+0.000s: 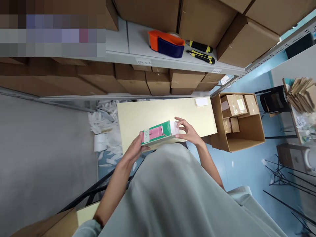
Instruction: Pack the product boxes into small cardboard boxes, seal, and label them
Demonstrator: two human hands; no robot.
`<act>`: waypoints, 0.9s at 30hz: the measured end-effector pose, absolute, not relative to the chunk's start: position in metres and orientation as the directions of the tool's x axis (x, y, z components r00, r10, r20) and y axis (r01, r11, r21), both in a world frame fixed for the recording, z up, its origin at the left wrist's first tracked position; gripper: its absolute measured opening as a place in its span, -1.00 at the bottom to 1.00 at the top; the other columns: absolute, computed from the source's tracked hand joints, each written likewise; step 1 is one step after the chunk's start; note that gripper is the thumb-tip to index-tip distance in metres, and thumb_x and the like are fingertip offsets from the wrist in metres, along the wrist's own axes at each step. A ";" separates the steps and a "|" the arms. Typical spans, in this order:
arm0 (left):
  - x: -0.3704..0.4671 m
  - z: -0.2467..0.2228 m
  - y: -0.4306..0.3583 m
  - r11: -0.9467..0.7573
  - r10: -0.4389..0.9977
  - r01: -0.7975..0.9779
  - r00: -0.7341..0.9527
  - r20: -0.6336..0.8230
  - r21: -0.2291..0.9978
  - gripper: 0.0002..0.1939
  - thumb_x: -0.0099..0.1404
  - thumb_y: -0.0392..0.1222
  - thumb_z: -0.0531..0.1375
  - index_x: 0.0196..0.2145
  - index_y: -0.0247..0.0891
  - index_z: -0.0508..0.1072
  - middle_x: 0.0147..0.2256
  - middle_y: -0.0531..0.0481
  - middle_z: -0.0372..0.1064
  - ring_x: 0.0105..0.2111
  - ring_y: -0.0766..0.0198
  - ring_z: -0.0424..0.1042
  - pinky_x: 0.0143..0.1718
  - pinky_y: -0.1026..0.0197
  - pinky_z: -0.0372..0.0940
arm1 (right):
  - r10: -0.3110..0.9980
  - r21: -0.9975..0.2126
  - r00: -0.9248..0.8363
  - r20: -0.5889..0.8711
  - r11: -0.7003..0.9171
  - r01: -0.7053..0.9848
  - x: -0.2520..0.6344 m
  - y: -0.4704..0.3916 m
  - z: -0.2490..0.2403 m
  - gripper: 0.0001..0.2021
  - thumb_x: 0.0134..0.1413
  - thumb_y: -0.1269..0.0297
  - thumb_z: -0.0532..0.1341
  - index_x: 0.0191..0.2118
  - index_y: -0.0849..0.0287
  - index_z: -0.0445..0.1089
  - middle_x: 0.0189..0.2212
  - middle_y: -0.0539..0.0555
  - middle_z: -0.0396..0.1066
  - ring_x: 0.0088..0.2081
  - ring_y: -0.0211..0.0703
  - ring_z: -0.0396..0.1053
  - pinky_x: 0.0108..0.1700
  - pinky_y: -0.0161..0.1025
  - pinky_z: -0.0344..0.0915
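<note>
A green and pink box (pixel 156 133) is held above the front of the pale yellow table (pixel 138 112), its right end showing a white flap (pixel 174 128). My left hand (pixel 134 147) grips the box's left end, with the thumb along the lower side. At the right end, my right hand (pixel 187 131) has its fingers curled around the white flap, thumb below and fingertips above. What lies inside the box is hidden. A small white card (pixel 201 101) rests on the table's back right corner.
An open carton (pixel 247 133) with taped boxes stands right of the table. Above is a shelf (pixel 138 39) with cartons, an orange and blue tape dispenser (pixel 166 43) and yellow-black cutters (pixel 201 54). White scraps (pixel 108 120) lie at left.
</note>
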State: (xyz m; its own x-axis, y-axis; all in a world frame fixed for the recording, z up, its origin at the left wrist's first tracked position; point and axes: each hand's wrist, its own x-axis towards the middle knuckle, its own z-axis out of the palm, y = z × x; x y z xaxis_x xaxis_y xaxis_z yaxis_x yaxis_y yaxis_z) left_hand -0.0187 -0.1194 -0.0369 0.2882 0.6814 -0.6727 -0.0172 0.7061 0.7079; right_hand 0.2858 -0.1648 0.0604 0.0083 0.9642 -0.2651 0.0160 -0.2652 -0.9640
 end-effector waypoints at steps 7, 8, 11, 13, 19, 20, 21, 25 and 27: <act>-0.024 -0.019 -0.123 0.751 0.592 -0.029 0.472 -0.653 0.660 -0.03 0.34 0.58 0.40 0.45 -0.09 0.54 0.29 -0.29 0.62 0.08 -0.17 0.70 -0.18 0.06 0.68 | 0.976 -0.983 0.115 -0.182 -0.185 0.016 0.267 -0.150 0.064 -0.42 -0.07 -0.17 0.65 -0.09 0.01 0.46 -0.08 0.05 0.52 -0.07 -0.07 0.51 0.06 -0.12 0.53; -0.025 -0.016 -0.123 0.696 0.656 -0.045 0.447 -0.609 0.717 0.00 0.33 0.53 0.45 0.53 -0.01 0.45 0.39 -0.27 0.54 0.19 -0.17 0.66 -0.08 0.03 0.69 | 0.968 -0.980 0.163 -0.193 -0.198 0.013 0.266 -0.145 0.064 -0.42 -0.09 -0.17 0.65 -0.11 0.01 0.45 -0.11 0.04 0.51 -0.11 -0.09 0.49 -0.03 -0.15 0.52; -0.028 -0.012 -0.121 0.547 0.780 -0.022 0.376 -0.500 0.837 0.09 0.21 0.39 0.58 0.56 0.08 0.35 0.55 -0.26 0.33 0.38 -0.20 0.53 0.05 -0.01 0.69 | 0.941 -0.974 0.254 -0.222 -0.226 -0.014 0.266 -0.125 0.062 -0.40 -0.16 -0.20 0.65 -0.17 0.02 0.42 -0.17 0.03 0.50 -0.16 -0.09 0.46 -0.18 -0.21 0.44; -0.026 -0.015 -0.118 0.517 0.797 -0.005 0.369 -0.479 0.856 0.01 0.14 0.39 0.61 0.41 -0.05 0.51 0.51 -0.29 0.38 0.38 -0.25 0.53 0.08 -0.03 0.69 | 0.936 -0.971 0.265 -0.233 -0.236 -0.022 0.269 -0.113 0.062 -0.38 -0.16 -0.25 0.63 -0.19 0.01 0.41 -0.21 0.01 0.49 -0.20 -0.11 0.43 -0.20 -0.21 0.40; -0.021 -0.032 -0.129 0.637 0.741 -0.145 0.388 -0.548 0.757 -0.10 0.03 0.33 0.69 0.18 -0.19 0.62 0.12 -0.24 0.71 0.09 -0.10 0.71 0.06 0.02 0.67 | 0.989 -0.988 0.049 -0.143 -0.145 0.046 0.281 -0.090 0.077 -0.36 -0.06 -0.36 0.61 -0.10 0.03 0.52 0.06 0.12 0.58 0.00 -0.03 0.48 -0.05 -0.17 0.43; -0.021 -0.033 -0.134 0.655 0.728 -0.176 0.405 -0.553 0.735 -0.13 0.07 0.31 0.68 0.18 -0.20 0.62 0.09 -0.24 0.72 0.05 -0.07 0.72 0.04 0.05 0.66 | 0.992 -0.992 -0.005 -0.123 -0.123 0.030 0.283 -0.088 0.079 -0.36 -0.05 -0.35 0.61 -0.08 0.03 0.54 0.12 0.14 0.58 0.10 0.02 0.49 0.02 -0.16 0.44; -0.021 -0.033 -0.138 0.671 0.716 -0.203 0.426 -0.552 0.713 -0.16 0.11 0.30 0.67 0.19 -0.20 0.62 0.09 -0.24 0.72 0.04 -0.04 0.73 0.03 0.08 0.65 | 0.993 -0.994 -0.054 -0.108 -0.108 0.001 0.284 -0.087 0.081 -0.36 -0.05 -0.34 0.62 -0.07 0.02 0.54 0.14 0.14 0.57 0.18 0.06 0.48 0.08 -0.14 0.45; -0.018 -0.026 -0.150 0.719 0.666 -0.243 0.509 -0.546 0.651 -0.21 0.18 0.27 0.64 0.22 -0.18 0.65 0.16 -0.27 0.69 0.02 -0.04 0.72 -0.04 0.09 0.65 | 0.989 -0.986 -0.113 -0.098 -0.112 -0.124 0.284 -0.084 0.074 -0.40 -0.02 -0.32 0.61 -0.07 0.01 0.55 0.08 0.12 0.60 0.19 0.10 0.51 0.14 -0.08 0.49; -0.016 -0.021 -0.152 0.724 0.658 -0.235 0.519 -0.546 0.649 -0.24 0.21 0.28 0.62 0.21 -0.18 0.66 0.18 -0.29 0.68 0.04 -0.08 0.71 -0.04 0.05 0.64 | 0.991 -0.983 -0.063 -0.122 -0.130 -0.130 0.280 -0.084 0.066 -0.40 -0.02 -0.29 0.60 -0.04 0.03 0.59 0.09 0.12 0.62 0.15 0.10 0.53 0.13 -0.08 0.50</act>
State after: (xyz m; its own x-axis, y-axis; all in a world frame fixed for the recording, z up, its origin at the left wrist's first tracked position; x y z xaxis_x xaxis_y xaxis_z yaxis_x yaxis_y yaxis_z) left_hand -0.0159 -0.1519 -0.0209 0.5185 0.6579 -0.5461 -0.2348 0.7237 0.6489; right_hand 0.2801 -0.0841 0.0657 -0.0627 0.9905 -0.1224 -0.1295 -0.1296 -0.9831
